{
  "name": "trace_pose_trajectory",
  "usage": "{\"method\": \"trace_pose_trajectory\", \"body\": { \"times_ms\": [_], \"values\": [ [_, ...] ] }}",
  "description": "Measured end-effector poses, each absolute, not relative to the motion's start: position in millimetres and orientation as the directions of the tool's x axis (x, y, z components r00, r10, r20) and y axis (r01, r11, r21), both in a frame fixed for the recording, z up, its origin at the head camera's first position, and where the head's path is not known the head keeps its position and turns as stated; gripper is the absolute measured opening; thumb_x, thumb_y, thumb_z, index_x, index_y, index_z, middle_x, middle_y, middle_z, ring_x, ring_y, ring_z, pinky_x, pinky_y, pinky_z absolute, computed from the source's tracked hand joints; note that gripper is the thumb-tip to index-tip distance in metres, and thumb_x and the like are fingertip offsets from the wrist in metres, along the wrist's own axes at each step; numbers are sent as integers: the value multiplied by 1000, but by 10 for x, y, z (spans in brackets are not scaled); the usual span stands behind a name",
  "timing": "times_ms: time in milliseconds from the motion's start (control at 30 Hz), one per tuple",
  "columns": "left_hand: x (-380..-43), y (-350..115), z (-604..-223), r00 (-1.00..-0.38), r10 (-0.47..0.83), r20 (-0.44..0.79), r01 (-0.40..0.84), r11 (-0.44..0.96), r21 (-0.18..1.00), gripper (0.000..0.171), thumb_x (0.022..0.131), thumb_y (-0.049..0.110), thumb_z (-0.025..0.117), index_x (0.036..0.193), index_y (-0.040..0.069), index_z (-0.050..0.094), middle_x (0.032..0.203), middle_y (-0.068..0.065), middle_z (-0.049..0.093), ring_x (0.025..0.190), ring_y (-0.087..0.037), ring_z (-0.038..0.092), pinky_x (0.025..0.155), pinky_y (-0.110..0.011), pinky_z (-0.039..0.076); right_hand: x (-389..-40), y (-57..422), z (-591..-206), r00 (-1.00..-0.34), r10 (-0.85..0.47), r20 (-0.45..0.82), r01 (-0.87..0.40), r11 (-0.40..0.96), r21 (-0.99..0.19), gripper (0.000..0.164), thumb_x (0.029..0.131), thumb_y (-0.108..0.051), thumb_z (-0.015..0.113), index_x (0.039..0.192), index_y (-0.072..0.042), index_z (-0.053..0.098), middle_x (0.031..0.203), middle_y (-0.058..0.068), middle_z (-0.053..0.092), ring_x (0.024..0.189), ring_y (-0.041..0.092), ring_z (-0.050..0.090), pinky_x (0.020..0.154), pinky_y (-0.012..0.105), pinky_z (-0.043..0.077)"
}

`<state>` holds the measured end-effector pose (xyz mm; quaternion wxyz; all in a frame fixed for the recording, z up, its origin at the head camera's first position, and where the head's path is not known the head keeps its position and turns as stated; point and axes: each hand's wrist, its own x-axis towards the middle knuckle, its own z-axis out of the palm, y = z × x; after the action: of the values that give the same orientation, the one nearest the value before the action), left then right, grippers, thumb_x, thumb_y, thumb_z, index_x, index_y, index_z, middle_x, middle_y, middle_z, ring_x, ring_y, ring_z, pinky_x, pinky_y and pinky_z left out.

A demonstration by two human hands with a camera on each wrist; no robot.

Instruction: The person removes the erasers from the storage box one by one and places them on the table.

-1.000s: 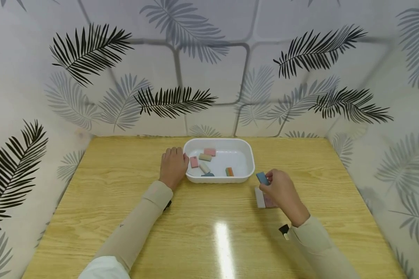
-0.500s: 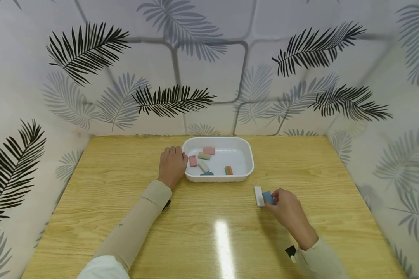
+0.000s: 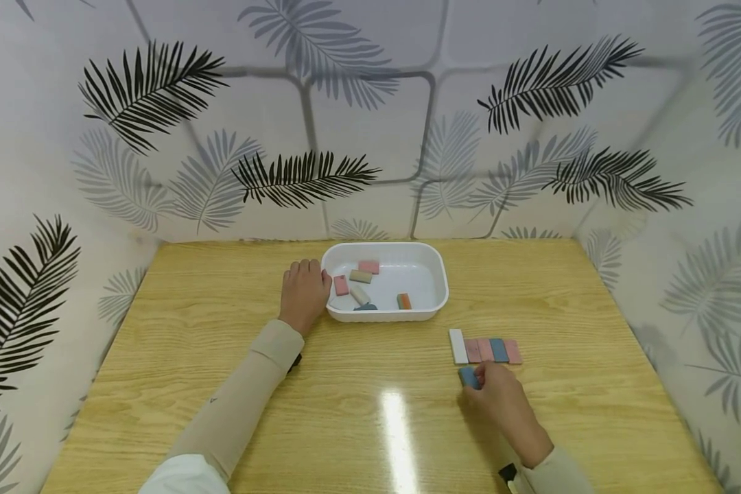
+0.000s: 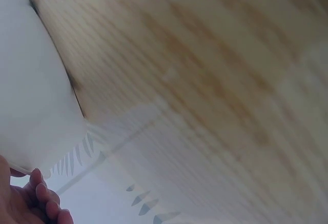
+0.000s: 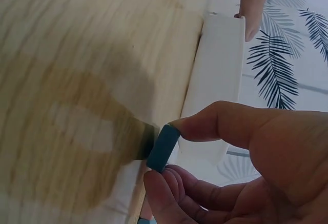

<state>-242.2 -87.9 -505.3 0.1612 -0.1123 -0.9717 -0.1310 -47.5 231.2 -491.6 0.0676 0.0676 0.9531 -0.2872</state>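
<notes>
My right hand point(image 3: 503, 401) pinches a small blue eraser point(image 3: 468, 377) between thumb and fingertips, close to the tabletop. In the right wrist view, the blue eraser point(image 5: 164, 147) is tilted, held at its two ends. Just beyond it lies a row of erasers side by side: a longer white eraser point(image 3: 458, 346) at the left end, two pink ones, a blue one point(image 3: 499, 350) and a pink eraser point(image 3: 514, 351) at the right end. My left hand point(image 3: 305, 296) grips the left rim of a white plastic tray point(image 3: 435, 312); its fingers point(image 4: 43, 196) show curled by the rim in the left wrist view.
Inside the tray lie several loose pieces: pink erasers point(image 3: 341, 285), beige pieces point(image 3: 361, 276), a blue-grey one by the front wall and a striped orange-green one point(image 3: 404, 301). Leaf-patterned sheeting point(image 3: 370, 123) borders the wooden table point(image 3: 253, 412) behind and at both sides.
My right hand, holding the blue eraser, has moved from beside the tray down towards the near side, uncovering the row. My left hand stays on the tray rim.
</notes>
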Motion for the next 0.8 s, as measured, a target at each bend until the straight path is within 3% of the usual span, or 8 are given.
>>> {"method": "trace_pose_trajectory", "body": {
  "times_ms": [333, 800],
  "values": [
    [-2410, -884, -5038, -927, 172, 332, 255, 941, 223, 27, 95, 23, 45, 93, -2, 55, 86, -16, 55, 87, -32, 50, 75, -43, 41, -473, 2225, -4957, -983, 121, -137, 177, 817, -549, 32, 71, -9, 67, 96, 8, 57, 81, 10, 57, 65, 18, 50, 56, 31, 43],
    [-2410, -885, -5015, -936, 171, 308, 250, 938, 239, 28, 95, 23, 42, 92, -1, 54, 85, -15, 54, 84, -31, 49, 73, -43, 40, -504, 2165, -5020, -985, 137, -108, 173, 844, -507, 30, 78, -11, 68, 98, 7, 54, 90, 16, 58, 78, 23, 55, 69, 40, 48]
  ]
}}
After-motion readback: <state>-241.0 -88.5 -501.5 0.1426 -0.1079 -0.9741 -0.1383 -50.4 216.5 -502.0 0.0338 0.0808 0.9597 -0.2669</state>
